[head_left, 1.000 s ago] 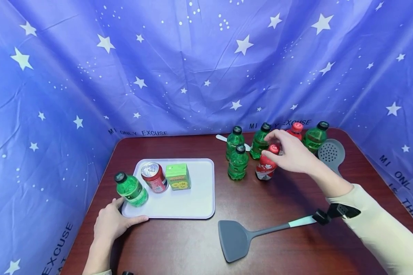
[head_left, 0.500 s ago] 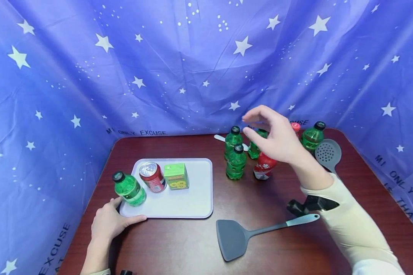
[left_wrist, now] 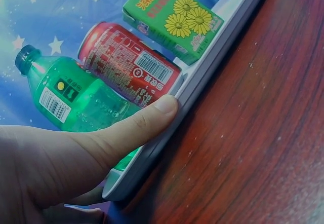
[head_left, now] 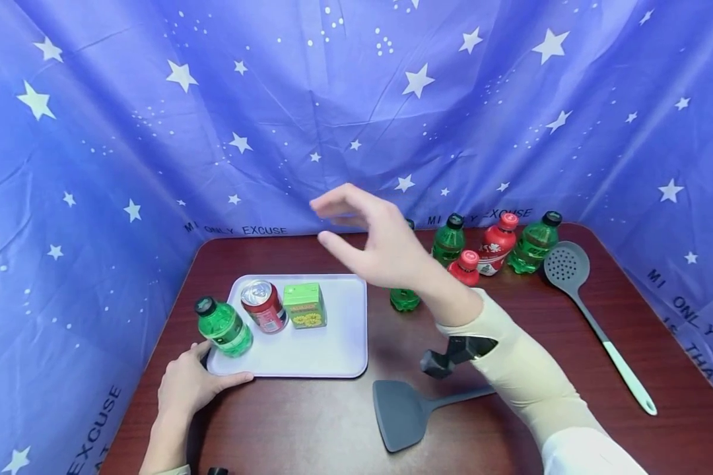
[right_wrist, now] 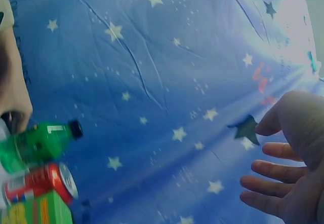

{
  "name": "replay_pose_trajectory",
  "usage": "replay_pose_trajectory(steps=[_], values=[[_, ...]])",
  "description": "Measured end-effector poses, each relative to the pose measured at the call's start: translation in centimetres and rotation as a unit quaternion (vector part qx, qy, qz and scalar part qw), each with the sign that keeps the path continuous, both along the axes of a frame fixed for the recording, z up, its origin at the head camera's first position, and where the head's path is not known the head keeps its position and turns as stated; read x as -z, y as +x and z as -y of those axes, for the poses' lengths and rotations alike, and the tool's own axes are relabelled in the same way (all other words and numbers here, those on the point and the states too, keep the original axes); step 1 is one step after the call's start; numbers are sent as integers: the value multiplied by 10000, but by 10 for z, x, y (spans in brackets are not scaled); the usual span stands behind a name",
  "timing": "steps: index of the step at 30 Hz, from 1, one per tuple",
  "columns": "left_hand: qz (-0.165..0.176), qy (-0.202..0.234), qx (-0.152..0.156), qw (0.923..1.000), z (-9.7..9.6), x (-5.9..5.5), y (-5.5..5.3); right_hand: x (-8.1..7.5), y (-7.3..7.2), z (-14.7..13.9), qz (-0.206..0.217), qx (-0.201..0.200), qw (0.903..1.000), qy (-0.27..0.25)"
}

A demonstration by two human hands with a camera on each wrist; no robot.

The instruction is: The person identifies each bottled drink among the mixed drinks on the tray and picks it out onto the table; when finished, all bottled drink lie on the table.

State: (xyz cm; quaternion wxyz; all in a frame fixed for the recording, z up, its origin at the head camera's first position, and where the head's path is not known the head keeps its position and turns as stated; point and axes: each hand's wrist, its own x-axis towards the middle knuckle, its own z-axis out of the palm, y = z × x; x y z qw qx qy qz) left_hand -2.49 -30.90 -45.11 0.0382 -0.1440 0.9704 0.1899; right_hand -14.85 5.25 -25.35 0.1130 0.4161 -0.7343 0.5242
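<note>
My left hand (head_left: pixel 187 382) holds the near-left corner of a white tray (head_left: pixel 309 356), its thumb (left_wrist: pixel 147 120) lying along the front rim. On the tray stand a green soda bottle (head_left: pixel 226 330), a red soda can (head_left: pixel 265 307) and a green drink carton (head_left: pixel 305 307) with yellow flowers. Raised above the table, to the right of the tray's back, my right hand (head_left: pixel 380 241) has its fingers loosely bent and spread from the thumb, with nothing in them. It partly covers two green bottles; the base of one green bottle (head_left: pixel 404 300) shows below it.
At the back right stand a red bottle (head_left: pixel 465 267), another red bottle (head_left: pixel 495 249), a green bottle (head_left: pixel 448 244) and a further green bottle (head_left: pixel 535 245). A grey skimmer (head_left: pixel 567 264) lies right of them. A grey turner (head_left: pixel 401 415) lies in front, its handle partly behind my sleeve.
My right hand has left the front red bottle, risen and swung left across the green bottles toward the tray. The left hand and the things on the tray have stayed put.
</note>
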Motion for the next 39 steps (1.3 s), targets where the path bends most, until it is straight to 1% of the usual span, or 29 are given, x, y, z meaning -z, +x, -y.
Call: replay_pose_trajectory(steps=[4,8,11,17,19,22,25,29,34,39], values=[[-1,25,-18,10000,0,0,-1,-1,3,28,-56,-421,9989,-200],[50,61,-2,10000,-1,0,-1,1,6,55,-56,-886,9956,-296],[71,65,14,10000,-1,1,0,6,8,72,-64,-1114,9935,-207],[73,60,32,9999,0,0,1,25,13,99,237,-1361,9904,53],[56,49,50,10000,0,-1,1,32,13,106,300,-1385,9898,147],[-1,26,70,10000,-1,-1,1,42,12,116,293,-1303,9904,357],[-47,24,80,10000,-1,-1,1,53,10,123,322,-1174,9905,646],[-43,29,85,10000,-1,-1,1,69,6,129,368,-1096,9879,1033],[-26,23,69,10000,-1,-1,0,85,3,135,365,-1084,9867,1154],[26,-25,3,10000,-1,0,0,98,2,141,468,-1014,9854,1282]])
